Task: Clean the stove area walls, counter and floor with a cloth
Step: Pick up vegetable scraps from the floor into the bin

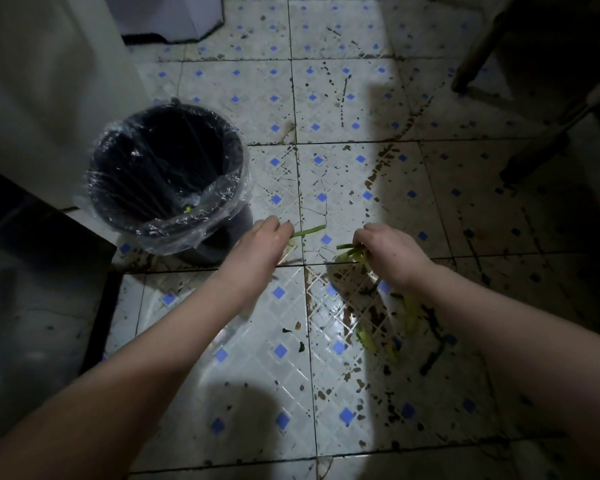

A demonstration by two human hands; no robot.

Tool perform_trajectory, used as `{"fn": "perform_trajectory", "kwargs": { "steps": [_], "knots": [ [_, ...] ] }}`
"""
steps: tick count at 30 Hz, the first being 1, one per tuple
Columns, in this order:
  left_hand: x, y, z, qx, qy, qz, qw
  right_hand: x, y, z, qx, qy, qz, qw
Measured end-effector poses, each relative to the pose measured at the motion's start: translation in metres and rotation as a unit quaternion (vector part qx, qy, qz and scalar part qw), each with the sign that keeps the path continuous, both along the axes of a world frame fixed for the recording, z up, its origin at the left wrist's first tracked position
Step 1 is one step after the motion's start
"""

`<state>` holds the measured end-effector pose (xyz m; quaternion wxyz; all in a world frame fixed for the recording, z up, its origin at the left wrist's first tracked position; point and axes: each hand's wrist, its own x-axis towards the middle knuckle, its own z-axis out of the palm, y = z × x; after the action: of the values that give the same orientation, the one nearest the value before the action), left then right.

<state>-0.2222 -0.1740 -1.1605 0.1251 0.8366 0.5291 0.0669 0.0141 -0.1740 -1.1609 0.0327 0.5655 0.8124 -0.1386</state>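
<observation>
Two hands busy: left hand (267, 239) pinching green stalk (309, 231), right hand (392, 251) clutching green scraps (350, 251). Floor (257, 393) filling view, white-blue tiles looking grimy, brown splatter (388, 157) trailing toward 1 o'clock, bin (238, 140) at 10.

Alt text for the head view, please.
The left hand pinches a green stem and the right hand grips a small bunch of stems, low over a stained, blue-dotted tile floor. A black bin with a clear liner stands beside the left hand; more green scraps lie on the floor by the right forearm.
</observation>
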Motion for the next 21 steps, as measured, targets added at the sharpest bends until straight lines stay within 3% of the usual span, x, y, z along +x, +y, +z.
{"fn": "perform_trajectory", "kwargs": {
  "steps": [9,14,21],
  "knots": [
    [0.011,0.019,0.047,0.091,-0.018,-0.024,0.995,0.006,0.01,0.044,0.059,0.021,-0.045,0.997],
    [-0.007,0.03,0.078,0.117,-0.043,0.018,0.992,-0.002,0.022,0.07,0.093,0.051,-0.056,0.993],
    [-0.06,0.035,0.103,0.151,-0.015,0.076,0.986,-0.043,0.043,0.096,0.146,0.112,-0.049,0.982]
  ]
}}
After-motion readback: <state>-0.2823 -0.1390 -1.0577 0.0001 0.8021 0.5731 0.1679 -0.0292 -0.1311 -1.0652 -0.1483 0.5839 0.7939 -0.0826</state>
